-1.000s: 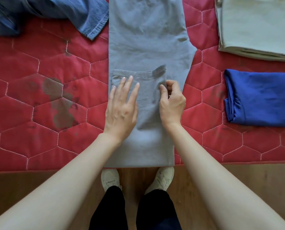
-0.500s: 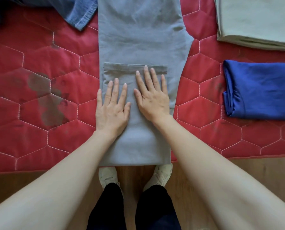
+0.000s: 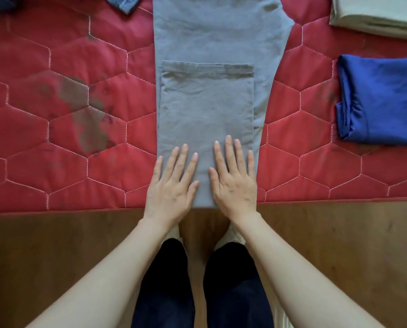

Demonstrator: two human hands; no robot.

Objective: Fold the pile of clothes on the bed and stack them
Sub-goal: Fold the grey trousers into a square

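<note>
Grey trousers [image 3: 212, 39] lie lengthwise on the red quilted bed [image 3: 62, 50], with their leg end folded back over themselves into a flat panel [image 3: 207, 102]. My left hand [image 3: 171, 188] rests flat, fingers spread, on the near left corner of that fold. My right hand [image 3: 233, 178] lies flat beside it on the near right part. Neither hand grips the cloth. A folded blue garment [image 3: 382, 100] sits at the right, and a folded beige garment [image 3: 377, 15] lies at the far right corner.
Blue denim [image 3: 124, 2] pokes in at the top left edge. Dark stains mark the quilt left of the trousers. The bed's near edge meets a wooden floor [image 3: 55, 256], where my dark-trousered legs and pale shoes stand.
My right hand let go of the folded hem and went flat. Both hands slid along the fold toward me, to its near edge.
</note>
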